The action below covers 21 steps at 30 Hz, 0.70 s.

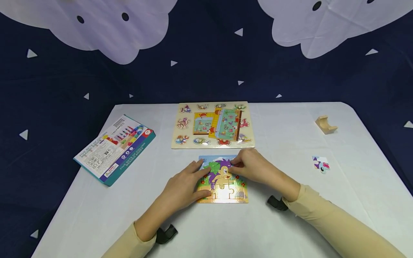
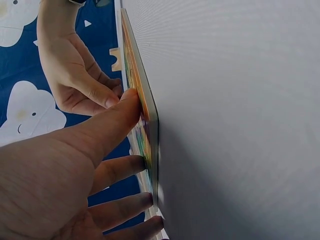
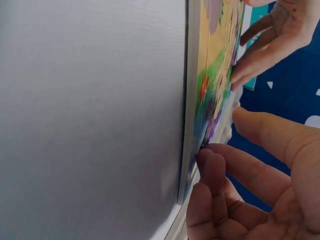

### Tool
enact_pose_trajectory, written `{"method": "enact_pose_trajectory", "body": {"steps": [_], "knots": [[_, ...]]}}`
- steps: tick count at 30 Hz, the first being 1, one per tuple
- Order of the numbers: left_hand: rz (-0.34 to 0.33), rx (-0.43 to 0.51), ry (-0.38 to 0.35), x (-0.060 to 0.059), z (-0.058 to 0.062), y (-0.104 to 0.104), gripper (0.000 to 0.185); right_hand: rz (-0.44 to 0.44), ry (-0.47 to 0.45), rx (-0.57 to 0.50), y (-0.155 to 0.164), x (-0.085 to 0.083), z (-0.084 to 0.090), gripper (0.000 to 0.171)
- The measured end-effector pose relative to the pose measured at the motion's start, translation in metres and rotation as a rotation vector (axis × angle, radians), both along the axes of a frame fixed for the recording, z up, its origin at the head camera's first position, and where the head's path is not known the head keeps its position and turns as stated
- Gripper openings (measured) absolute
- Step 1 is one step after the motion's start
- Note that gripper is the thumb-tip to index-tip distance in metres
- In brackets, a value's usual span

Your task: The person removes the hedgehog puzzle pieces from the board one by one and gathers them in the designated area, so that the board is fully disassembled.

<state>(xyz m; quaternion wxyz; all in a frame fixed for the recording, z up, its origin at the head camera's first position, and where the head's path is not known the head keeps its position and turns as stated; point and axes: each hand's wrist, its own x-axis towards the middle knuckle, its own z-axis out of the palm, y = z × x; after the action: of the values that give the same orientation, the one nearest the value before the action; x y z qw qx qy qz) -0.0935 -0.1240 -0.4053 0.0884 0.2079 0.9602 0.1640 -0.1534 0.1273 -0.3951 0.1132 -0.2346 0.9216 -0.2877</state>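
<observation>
A small jigsaw puzzle (image 1: 226, 186) with a colourful animal picture lies flat on the white table (image 1: 290, 222), in front of me. My left hand (image 1: 187, 182) rests on its left side, fingers straight and thumb along the near left edge. In the left wrist view the left hand (image 2: 75, 165) touches the puzzle (image 2: 148, 117) with thumb and fingertips. My right hand (image 1: 253, 167) sits at the upper right of the puzzle, its bent fingertips on the picture. In the right wrist view the right hand (image 3: 250, 190) presses fingertips on the puzzle (image 3: 210, 85), thumb held apart.
A wooden peg puzzle board (image 1: 184, 123) lies just behind the jigsaw. A teal box (image 1: 114, 148) sits at the left. One loose puzzle piece (image 1: 321, 164) and a small wooden block (image 1: 326, 124) lie at the right. A dark backdrop hangs beyond the table's far edge.
</observation>
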Motion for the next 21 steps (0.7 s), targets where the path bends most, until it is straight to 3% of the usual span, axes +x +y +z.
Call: {"method": "enact_pose_trajectory", "body": {"steps": [15,21], "knots": [[-0.001,-0.006,0.017,0.0,0.002,0.001,0.074,-0.074,-0.077,-0.053,-0.001,-0.009,-0.002,0.012],[-0.006,-0.007,0.015,0.001,0.002,0.002,0.074,-0.11,-0.108,-0.052,-0.002,-0.014,-0.004,0.016]]}}
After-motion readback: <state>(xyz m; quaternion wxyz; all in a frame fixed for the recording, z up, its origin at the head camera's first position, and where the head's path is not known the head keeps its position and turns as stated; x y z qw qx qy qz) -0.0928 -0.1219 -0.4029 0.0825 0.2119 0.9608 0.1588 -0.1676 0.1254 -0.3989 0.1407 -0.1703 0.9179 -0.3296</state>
